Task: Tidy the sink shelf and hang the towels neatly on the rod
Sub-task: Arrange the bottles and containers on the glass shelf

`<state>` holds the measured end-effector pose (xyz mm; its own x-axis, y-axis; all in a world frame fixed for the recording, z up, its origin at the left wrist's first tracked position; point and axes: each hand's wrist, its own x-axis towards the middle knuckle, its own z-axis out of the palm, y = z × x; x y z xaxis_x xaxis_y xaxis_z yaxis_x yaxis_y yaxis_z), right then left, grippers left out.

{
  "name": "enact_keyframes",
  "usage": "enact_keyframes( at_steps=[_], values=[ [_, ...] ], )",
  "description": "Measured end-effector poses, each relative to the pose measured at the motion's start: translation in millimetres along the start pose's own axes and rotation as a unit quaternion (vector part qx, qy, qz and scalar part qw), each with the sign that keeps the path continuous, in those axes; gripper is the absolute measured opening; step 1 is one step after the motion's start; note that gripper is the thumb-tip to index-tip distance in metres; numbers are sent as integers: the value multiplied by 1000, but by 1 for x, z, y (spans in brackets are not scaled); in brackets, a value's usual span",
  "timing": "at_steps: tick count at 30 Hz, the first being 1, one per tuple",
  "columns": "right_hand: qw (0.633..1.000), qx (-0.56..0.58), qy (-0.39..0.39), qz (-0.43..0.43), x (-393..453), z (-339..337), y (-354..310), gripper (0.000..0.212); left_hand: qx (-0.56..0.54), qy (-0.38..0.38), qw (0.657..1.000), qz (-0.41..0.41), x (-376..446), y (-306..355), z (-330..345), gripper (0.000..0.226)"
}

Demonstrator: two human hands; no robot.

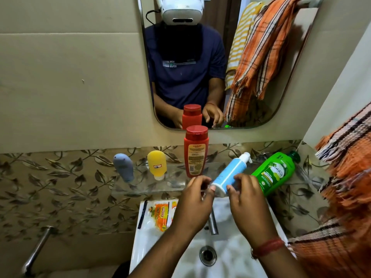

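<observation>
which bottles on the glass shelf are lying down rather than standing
Two: the blue-and-white pump bottle at both hands, and the green shampoo bottle to its right. The red bottle stands upright.

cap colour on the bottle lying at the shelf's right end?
Dark green, on the green bottle; only the head view shows it.

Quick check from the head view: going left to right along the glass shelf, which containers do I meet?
Grey squeeze bottle → yellow squeeze bottle → upright red bottle → blue-and-white pump bottle, tilted, held by both hands → green bottle lying down.
</observation>
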<state>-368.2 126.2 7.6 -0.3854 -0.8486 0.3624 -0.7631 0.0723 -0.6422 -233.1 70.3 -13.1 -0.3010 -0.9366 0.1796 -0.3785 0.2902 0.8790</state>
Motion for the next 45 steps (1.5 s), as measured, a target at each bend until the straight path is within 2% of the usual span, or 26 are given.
enact_keyframes(
  at_steps=[3,5,8,12,16,18,21,24,28,35,45],
  values=[
    [995,13,-75,62,-6,8,8,32,33,-56,998,-1,11,8,11,31],
    [991,41,-91,87,-4,12,11,29,62,-73,995,-4,18,14,16,39],
    [984,90,-71,136,8,15,11,16,59,-68,996,-15,24,20,17,37],
    [952,209,-52,219,16,15,7,15,25,-53,997,-41,27,22,15,28],
    [939,266,-38,216,6,15,-1,15,-34,-35,998,-33,17,18,9,21],
    [938,278,-21,208,4,12,-3,19,-69,-21,997,-10,10,17,8,28],
    [953,249,-11,174,13,2,-6,27,-85,-6,996,22,6,21,12,41],
    [967,207,-29,143,30,-12,-8,38,-39,-2,998,50,12,30,18,58],
    [990,111,-30,82,53,-25,-3,40,-12,-16,998,60,23,43,30,78],
    [993,15,-107,37,92,-32,7,43,-56,-49,997,13,40,49,45,82],
    [989,-34,-144,25,105,-17,28,45,-54,-55,997,-24,50,39,56,86]
  ],
)
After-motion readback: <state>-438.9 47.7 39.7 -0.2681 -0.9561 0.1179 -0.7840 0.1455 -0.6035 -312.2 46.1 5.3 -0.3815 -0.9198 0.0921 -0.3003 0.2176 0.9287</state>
